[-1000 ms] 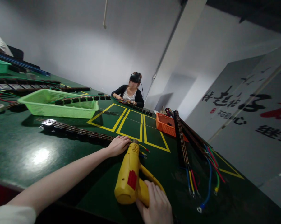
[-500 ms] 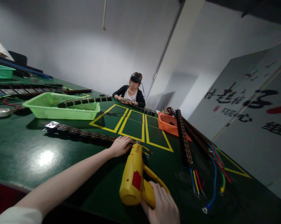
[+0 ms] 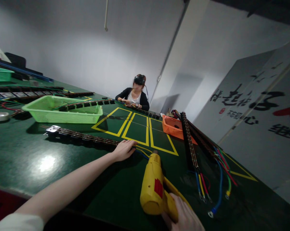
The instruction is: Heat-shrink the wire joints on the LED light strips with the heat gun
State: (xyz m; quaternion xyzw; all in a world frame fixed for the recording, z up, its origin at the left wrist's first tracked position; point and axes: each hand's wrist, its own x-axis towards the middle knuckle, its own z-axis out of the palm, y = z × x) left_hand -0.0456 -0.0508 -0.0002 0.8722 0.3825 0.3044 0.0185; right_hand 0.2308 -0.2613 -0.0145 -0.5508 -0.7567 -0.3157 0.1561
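My right hand (image 3: 183, 211) is wrapped round the handle of a yellow heat gun (image 3: 152, 189) with a red patch on its body. The nozzle points away from me, over the ends of yellow and blue wires (image 3: 143, 151). At the near end of a long dark strip assembly with copper-coloured rods (image 3: 84, 138), my left hand (image 3: 124, 150) is closed over the place where these wires come out. Its fingertips are partly hidden. The strip lies on the green table, its far end carrying a silvery block. The nozzle covers the wires' tips.
A light green basket (image 3: 63, 110) holding a dark strip stands beyond my left arm. To the right are an orange basket (image 3: 171, 126) and strips with coloured, lugged wires (image 3: 202, 186). Yellow tape (image 3: 136, 139) marks the table. A co-worker (image 3: 134, 96) sits opposite, hands on another strip.
The heat gun has moved right in my right hand, its nozzle shifting from beside my left fingers out along the wires. My left hand stays on the strip's end.
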